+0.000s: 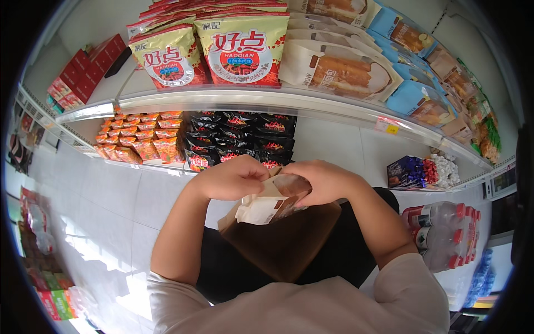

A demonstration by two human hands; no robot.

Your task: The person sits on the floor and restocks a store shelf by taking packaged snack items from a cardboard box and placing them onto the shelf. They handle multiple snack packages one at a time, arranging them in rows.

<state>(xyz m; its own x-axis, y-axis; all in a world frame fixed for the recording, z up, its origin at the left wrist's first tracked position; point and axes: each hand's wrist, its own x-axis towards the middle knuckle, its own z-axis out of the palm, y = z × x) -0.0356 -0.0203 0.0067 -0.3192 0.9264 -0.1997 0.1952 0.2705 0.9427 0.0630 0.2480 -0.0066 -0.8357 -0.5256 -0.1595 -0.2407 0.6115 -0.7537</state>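
A cream bread bag (258, 208) with a clear window is between my hands, over an open brown cardboard box (288, 250) in front of my body. My right hand (323, 181) grips the bag's right side, thumb and fingers spread around it. At the bag's upper left edge, the fingers of my left hand (233, 179) are curled in against it; the exact pinch point is hidden. The box lies between my dark-clothed legs, with its inside in shadow. Matching cream bread bags (333, 71) stand in a row on the upper shelf ahead.
Red-and-yellow snack bags (244, 50) and blue bread bags (421, 100) fill other parts of the upper shelf. Below are orange noodle packets (146, 133) and black packets (242, 137). Shrink-wrapped bottles (442, 236) stand on the floor at right. A shelf edge (250, 102) runs ahead of my hands.
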